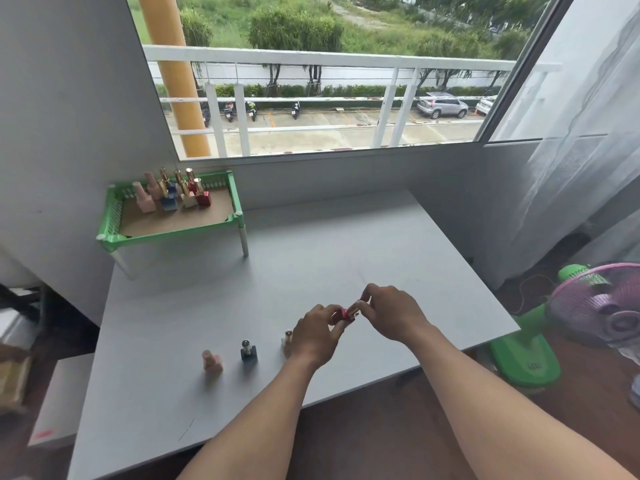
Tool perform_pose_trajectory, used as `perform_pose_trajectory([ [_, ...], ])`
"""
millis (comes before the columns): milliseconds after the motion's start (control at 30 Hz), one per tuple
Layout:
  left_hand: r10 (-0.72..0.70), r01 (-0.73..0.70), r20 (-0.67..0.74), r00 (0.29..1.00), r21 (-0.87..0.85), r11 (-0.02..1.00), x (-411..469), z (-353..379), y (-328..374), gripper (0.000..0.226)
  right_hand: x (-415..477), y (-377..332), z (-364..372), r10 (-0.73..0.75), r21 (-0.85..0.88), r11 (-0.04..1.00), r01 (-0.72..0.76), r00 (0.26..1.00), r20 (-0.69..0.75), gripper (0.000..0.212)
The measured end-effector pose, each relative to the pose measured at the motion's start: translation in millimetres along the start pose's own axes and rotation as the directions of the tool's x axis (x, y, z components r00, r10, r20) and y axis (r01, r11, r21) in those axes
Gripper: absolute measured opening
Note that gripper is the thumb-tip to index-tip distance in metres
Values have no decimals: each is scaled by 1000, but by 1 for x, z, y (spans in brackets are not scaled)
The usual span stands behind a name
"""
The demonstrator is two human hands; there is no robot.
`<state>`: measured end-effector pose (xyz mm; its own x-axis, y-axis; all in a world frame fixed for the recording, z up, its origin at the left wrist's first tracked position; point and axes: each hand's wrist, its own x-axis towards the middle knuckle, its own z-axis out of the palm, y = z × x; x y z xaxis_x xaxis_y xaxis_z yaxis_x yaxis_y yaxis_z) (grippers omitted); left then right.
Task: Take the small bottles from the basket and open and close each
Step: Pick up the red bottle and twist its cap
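Both forearms reach in from the near edge, and a small red bottle (341,315) is held tilted above the desk (311,244). Its body is gripped by the left hand (317,336), while its gold cap is pinched by the right hand (391,311). A cap-turning step appears to be in hand; whether opening or closing cannot be told. Three bottles (248,351) are stood nearby; more are kept in the green basket (233,192). Next, a steady twist seems required, then upright placement.

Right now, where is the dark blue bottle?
The dark blue bottle stands near the table's front edge, between the pink bottle and a pale bottle beside the left hand.
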<state>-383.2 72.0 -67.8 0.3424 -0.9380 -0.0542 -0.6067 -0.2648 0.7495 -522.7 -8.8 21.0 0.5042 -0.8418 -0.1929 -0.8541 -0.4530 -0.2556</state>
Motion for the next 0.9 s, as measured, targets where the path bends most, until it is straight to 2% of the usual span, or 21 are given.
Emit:
perform_pose_trajectory([
  [300, -52, 51, 24, 998, 35, 998, -9, 14, -5, 28, 1, 6, 14, 45, 228, 971, -67, 994, 100, 21],
  [500, -158, 160, 219, 963, 12, 987, -25, 35, -27, 56, 3, 9, 36, 66, 203, 974, -96, 986, 152, 20],
  [900, -205, 205, 291, 934, 30, 978, -27, 41, -51, 55, 17, -5, 77, 85, 261, 957, -129, 981, 174, 19],
])
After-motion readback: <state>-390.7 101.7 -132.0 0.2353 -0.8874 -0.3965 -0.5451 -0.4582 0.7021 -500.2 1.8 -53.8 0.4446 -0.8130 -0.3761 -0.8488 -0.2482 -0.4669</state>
